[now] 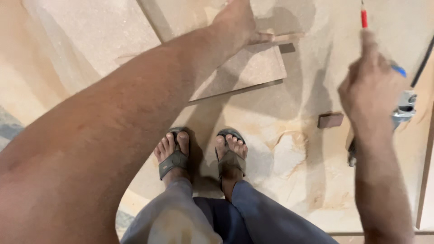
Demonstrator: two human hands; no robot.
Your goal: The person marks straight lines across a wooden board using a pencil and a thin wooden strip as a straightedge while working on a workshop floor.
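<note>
Left hand (235, 20) grips the edge of a thin board (246, 68) on the dusty floor (280, 153); right hand (370, 86), closed, holds a red pencil (363, 17). Board likely stiff, light, best lifted by its edge.

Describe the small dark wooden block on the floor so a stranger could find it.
Start at the two sandalled feet on the dusty floor. Look toward the right hand holding the red pencil. The small brown rectangular block lies alone just beside that wrist, darker than the pale board.
</note>
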